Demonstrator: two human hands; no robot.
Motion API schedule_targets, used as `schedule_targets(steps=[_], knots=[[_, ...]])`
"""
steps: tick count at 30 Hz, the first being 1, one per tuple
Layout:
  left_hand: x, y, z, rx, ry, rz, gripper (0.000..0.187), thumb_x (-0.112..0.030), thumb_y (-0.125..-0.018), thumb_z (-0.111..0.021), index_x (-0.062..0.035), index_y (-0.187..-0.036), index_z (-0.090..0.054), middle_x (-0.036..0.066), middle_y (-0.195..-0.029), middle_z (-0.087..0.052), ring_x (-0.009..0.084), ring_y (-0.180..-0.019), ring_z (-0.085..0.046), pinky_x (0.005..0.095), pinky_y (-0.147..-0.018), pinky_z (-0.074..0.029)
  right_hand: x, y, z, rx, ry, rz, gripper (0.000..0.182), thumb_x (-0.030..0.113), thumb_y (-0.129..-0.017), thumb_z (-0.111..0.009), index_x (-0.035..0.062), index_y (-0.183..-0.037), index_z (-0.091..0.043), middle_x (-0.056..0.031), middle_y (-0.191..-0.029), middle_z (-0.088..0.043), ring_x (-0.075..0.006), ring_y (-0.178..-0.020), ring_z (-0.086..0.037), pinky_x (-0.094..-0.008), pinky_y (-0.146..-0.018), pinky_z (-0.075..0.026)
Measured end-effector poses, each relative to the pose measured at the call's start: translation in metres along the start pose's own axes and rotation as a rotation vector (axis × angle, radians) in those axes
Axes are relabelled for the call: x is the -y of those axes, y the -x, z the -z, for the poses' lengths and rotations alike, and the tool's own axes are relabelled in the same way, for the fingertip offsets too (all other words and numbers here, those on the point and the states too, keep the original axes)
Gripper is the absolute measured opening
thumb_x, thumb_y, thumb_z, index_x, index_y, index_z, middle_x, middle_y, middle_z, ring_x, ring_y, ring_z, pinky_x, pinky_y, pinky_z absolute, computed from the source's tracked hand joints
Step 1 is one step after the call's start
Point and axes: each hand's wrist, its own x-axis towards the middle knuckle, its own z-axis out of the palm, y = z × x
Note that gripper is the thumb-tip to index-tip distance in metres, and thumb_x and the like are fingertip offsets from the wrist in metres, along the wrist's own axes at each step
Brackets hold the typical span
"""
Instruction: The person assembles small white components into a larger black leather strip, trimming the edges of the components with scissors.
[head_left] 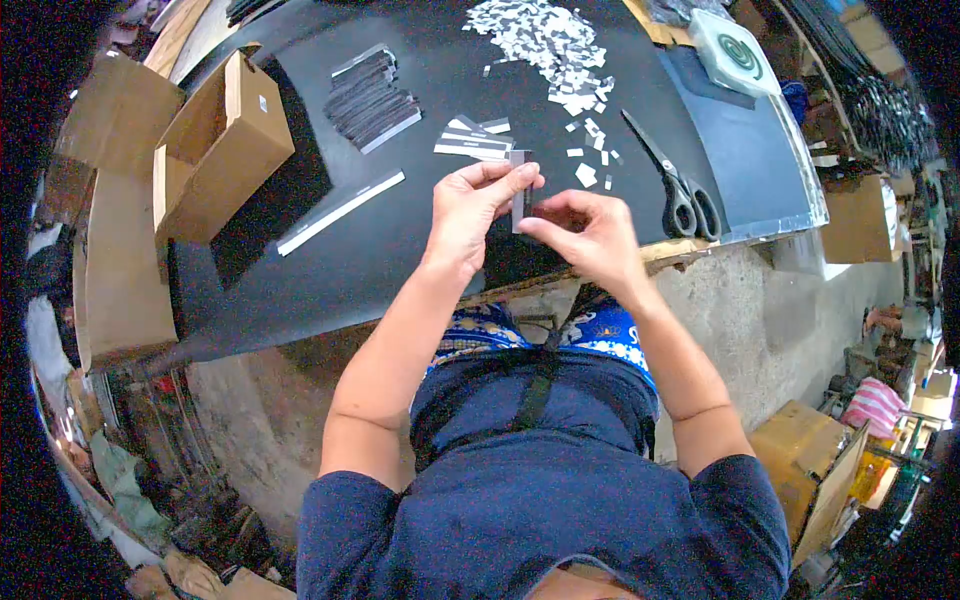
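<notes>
My left hand (475, 210) pinches a short grey and dark strip (517, 212) between thumb and fingers, holding it upright above the near edge of the table. At the strip's lower end is my right hand (590, 235), its fingers curled and its thumb tip against the strip's edge. Just beyond my left hand lies a fanned group of white and dark strips (470, 145). Small white and grey cut pieces (590, 130) are scattered past my right hand. Black-handled scissors (672, 180) lie to the right, blades pointing away from me.
A bundle of dark strips (372, 100) and one long white strip (340, 212) lie left on the black table (330, 290). An open cardboard box (225, 150) stands at far left. A large pile of cut pieces (535, 40) and a clear tub (732, 55) sit at the back.
</notes>
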Motion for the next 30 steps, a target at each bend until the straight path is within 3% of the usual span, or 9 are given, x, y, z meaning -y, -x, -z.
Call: schedule_targets(steps=[7, 13, 16, 19, 20, 21, 23, 27, 30], knots=[[0.001, 0.008, 0.008, -0.012, 0.016, -0.054, 0.013, -0.013, -0.082, -0.074, -0.0043, -0.089, -0.067, 0.006, -0.084, -0.069, 0.0099, -0.071, -0.064, 0.0228, -0.063, -0.05, 0.001, -0.009, -0.019, 0.077, -0.175, -0.09, 0.029, 0.028, -0.081, -0.074, 0.0007, -0.074, -0.067, 0.0003, -0.055, -0.059, -0.0058, -0.051, -0.053, -0.0239, -0.045, -0.039], [-0.003, 0.013, 0.025, 0.084, -0.059, 0.002, 0.013, -0.015, -0.084, -0.073, -0.0039, -0.091, -0.071, 0.001, -0.081, -0.068, 0.0058, -0.07, -0.06, 0.0196, -0.063, -0.046, -0.003, -0.008, -0.009, 0.284, -0.278, -0.273, 0.032, 0.031, -0.087, -0.067, 0.006, -0.068, -0.064, 0.0018, -0.053, -0.056, -0.0036, -0.042, -0.046, -0.0197, -0.039, -0.032], [-0.006, 0.016, 0.026, 0.085, -0.131, -0.062, 0.011, -0.017, -0.084, -0.073, -0.0064, -0.086, -0.071, -0.002, -0.077, -0.066, 0.0042, -0.067, -0.057, 0.0201, -0.061, -0.044, -0.006, -0.009, -0.005, 0.298, -0.236, -0.259, 0.033, 0.029, -0.09, -0.065, 0.0035, -0.068, -0.063, -0.0002, -0.06, -0.058, -0.0055, -0.045, -0.048, -0.0224, -0.041, -0.034], [0.002, 0.011, 0.042, -0.069, -0.41, -0.329, 0.012, -0.017, -0.082, -0.075, -0.0056, -0.082, -0.07, -0.006, -0.07, -0.06, 0.0032, -0.06, -0.048, 0.019, -0.056, -0.036, -0.012, -0.014, 0.002, 0.133, 0.159, 0.175, 0.02, 0.015, -0.084, -0.069, -0.0031, -0.078, -0.065, -0.0089, -0.075, -0.062, -0.0155, -0.066, -0.06, -0.0289, -0.059, -0.044], [-0.003, 0.011, 0.047, -0.078, -0.42, -0.332, 0.012, -0.017, -0.082, -0.075, -0.0056, -0.082, -0.07, -0.006, -0.07, -0.06, 0.0032, -0.06, -0.048, 0.019, -0.056, -0.036, -0.009, -0.01, 0.003, 0.062, 0.02, 0.136, 0.013, 0.01, -0.079, -0.072, -0.0019, -0.086, -0.069, -0.011, -0.075, -0.063, -0.0184, -0.069, -0.061, -0.0291, -0.065, -0.045], [-0.01, 0.012, 0.05, -0.089, -0.342, -0.239, 0.012, -0.017, -0.082, -0.075, -0.0055, -0.081, -0.07, -0.005, -0.069, -0.059, 0.0036, -0.06, -0.048, 0.0187, -0.055, -0.036, -0.01, -0.01, 0.007, -0.009, 0.111, 0.17, 0.018, 0.01, -0.077, -0.074, -0.0002, -0.09, -0.071, -0.0121, -0.076, -0.066, -0.0172, -0.068, -0.061, -0.029, -0.062, -0.046], [-0.019, 0.006, 0.06, -0.08, -0.237, -0.139, 0.011, -0.014, -0.082, -0.074, -0.0048, -0.079, -0.068, -0.003, -0.07, -0.061, 0.0054, -0.059, -0.05, 0.0183, -0.055, -0.037, -0.009, -0.005, 0.012, -0.067, 0.083, 0.046, 0.021, 0.013, -0.074, -0.077, -0.0002, -0.089, -0.07, -0.0109, -0.073, -0.067, -0.0141, -0.062, -0.06, -0.0287, -0.057, -0.045], [-0.017, -0.019, 0.066, -0.115, -0.13, -0.257, 0.015, -0.009, -0.084, -0.071, -0.0006, -0.095, -0.065, 0.005, -0.078, -0.067, 0.008, -0.064, -0.058, 0.0194, -0.057, -0.042, -0.017, -0.004, 0.018, -0.012, 0.121, -0.005, 0.012, 0.004, -0.076, -0.075, -0.0027, -0.084, -0.069, -0.0012, -0.067, -0.064, -0.0048, -0.058, -0.053, -0.0224, -0.052, -0.042], [-0.012, -0.039, 0.058, -0.24, -0.209, -0.402, 0.024, -0.006, -0.084, -0.069, 0.0023, -0.106, -0.062, 0.009, -0.082, -0.069, 0.0134, -0.073, -0.067, 0.0216, -0.059, -0.047, -0.015, -0.002, 0.015, 0.044, 0.108, -0.089, 0.015, 0.014, -0.075, -0.075, 0.001, -0.081, -0.071, -0.0104, -0.069, -0.067, -0.015, -0.058, -0.059, -0.0301, -0.055, -0.046]])
